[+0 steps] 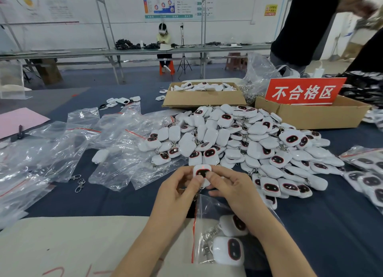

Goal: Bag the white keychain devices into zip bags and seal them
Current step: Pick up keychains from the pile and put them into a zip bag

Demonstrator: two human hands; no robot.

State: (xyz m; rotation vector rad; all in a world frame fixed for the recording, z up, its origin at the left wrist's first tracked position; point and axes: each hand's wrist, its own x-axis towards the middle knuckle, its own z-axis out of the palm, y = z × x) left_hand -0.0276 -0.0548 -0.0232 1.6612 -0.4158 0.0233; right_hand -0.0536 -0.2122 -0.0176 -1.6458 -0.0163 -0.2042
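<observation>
Two grips, left hand [176, 193] and right hand [234, 191], pinching one keychain device [202, 169]

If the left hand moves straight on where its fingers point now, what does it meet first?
The left hand holds a white device; straight beyond it, the near edge of the device pile likely comes first, though depth is unclear.

Left hand [178, 190] and right hand [230, 188]: both bare. Left forearm [145, 241] and right forearm [275, 241] bare all the way to the near frame edge. Slim wrists. Thumbnails short and plain, as far as they show.
</observation>
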